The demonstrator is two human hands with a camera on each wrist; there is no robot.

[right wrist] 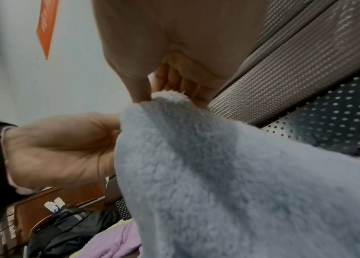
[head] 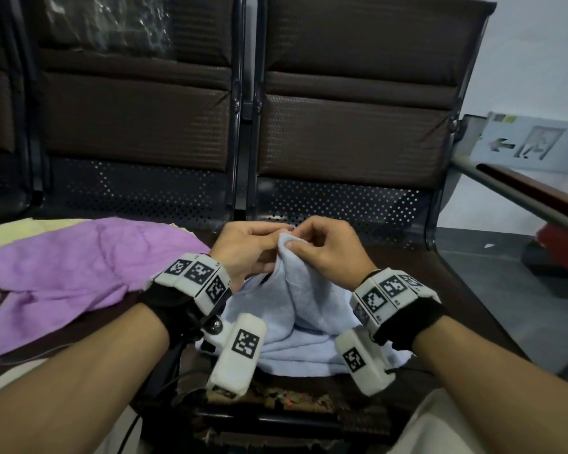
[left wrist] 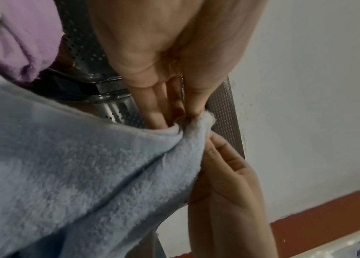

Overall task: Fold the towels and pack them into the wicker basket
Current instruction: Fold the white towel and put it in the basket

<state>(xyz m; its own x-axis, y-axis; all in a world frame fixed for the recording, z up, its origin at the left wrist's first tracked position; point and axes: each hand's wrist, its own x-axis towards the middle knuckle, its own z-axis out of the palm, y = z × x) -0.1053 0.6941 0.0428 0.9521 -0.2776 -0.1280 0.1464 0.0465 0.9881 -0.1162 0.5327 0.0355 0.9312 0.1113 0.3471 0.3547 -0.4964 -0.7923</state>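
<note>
Pale blue towel point(head: 309, 309) heaped on a dark bench seat point(head: 446, 290), one corner lifted clear above the pile. Corner pinched from both sides: left hand point(head: 246, 247) and right hand point(head: 325, 250) touching at the tip, fingers point(left wrist: 159, 111) narrow and curled onto the cloth, thumb of the right hand pressed flat on top. Rest of the towel hanging slack below in loose folds.

Probably best done by sliding one hand along the hem to find the next corner, keeping the first pinch firm, then drawing the edge taut before folding.

Purple towel point(head: 79, 267) spread just to the left, a yellow cloth point(head: 20, 234) beneath its far edge. Basket not in view.
</note>
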